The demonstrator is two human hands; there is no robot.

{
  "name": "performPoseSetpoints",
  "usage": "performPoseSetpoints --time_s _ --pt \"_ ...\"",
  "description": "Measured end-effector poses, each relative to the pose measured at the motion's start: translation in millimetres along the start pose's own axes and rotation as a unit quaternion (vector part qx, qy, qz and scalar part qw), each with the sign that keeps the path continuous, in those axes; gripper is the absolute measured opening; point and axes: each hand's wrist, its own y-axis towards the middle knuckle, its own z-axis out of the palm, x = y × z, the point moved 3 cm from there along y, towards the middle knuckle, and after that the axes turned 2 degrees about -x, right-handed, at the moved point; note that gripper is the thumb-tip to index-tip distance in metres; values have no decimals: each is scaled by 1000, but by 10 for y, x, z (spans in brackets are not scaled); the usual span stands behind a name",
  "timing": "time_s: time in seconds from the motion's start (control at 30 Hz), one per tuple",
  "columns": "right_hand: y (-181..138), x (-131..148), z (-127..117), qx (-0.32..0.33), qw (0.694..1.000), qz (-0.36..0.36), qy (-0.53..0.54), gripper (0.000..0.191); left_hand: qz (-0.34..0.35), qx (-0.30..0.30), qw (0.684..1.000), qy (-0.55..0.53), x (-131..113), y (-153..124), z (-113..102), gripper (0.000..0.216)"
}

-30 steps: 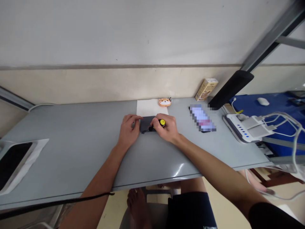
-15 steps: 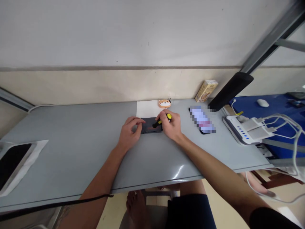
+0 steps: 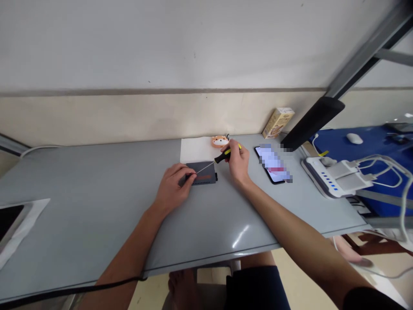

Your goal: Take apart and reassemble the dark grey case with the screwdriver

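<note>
A small dark grey box [image 3: 204, 171] with a reddish label lies on the grey desk [image 3: 97, 202]. My left hand [image 3: 172, 187] rests on its left end, fingers curled and pressing it down. My right hand [image 3: 238, 163] is closed around a screwdriver [image 3: 222, 156] with a black and yellow handle. Its thin shaft slants down to the left, the tip near the box's left end by my left fingertips.
A white sheet [image 3: 196, 149] and an orange animal-shaped charm [image 3: 220, 141] lie behind the box. A phone [image 3: 272, 163], a small carton [image 3: 278, 122], a black lamp arm [image 3: 309, 122] and a white power strip [image 3: 332, 178] with cables sit to the right. A dark tablet [image 3: 9, 217] lies far left.
My right hand has lifted off the box and drawn back to the right, so the screwdriver's shaft now shows, slanted to the box. The view has shifted slightly right.
</note>
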Motion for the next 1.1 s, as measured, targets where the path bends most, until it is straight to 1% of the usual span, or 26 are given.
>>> performPoseSetpoints --time_s 0.13,0.2,0.27,0.4,0.5,0.57,0.67,0.73,0.8,0.87,0.93,1.0,1.1 --pt "93 -89 -39 -32 999 38 20 45 -43 -9 999 -1 60 59 -73 19" --pt "136 -118 -66 -56 996 60 31 42 -69 -22 997 10 160 170 -124 21" --pt "168 -135 -87 -73 994 79 36 40 -81 -21 996 27 299 335 -142 24" --pt "198 -151 -101 -78 992 93 33 41 -71 33 996 45 588 653 -39 27" --pt "197 -173 -102 -81 991 100 39 40 -56 73 994 55 711 727 56 27" --pt "197 -184 -105 -85 990 102 41 40 -41 69 995 65 719 701 51 27" --pt "209 -182 -115 -87 990 98 44 40 -31 43 997 65 622 588 -41 29" --pt "223 -176 -129 -95 989 103 51 40 -50 29 997 50 501 465 -101 31" --pt "236 -169 -144 -104 987 111 58 38 -83 31 996 28 360 311 -115 31" --pt "245 -162 -155 -108 986 116 61 37 -96 54 994 22 223 155 -79 36" --pt "251 -155 -161 -107 986 115 62 37 -95 62 993 29 137 39 -47 42" --pt "254 -145 -168 -109 986 110 62 37 -94 76 993 14 121 -15 -37 43" --pt "253 -111 -185 -112 988 92 45 37 -98 127 986 -33 190 14 -58 46"
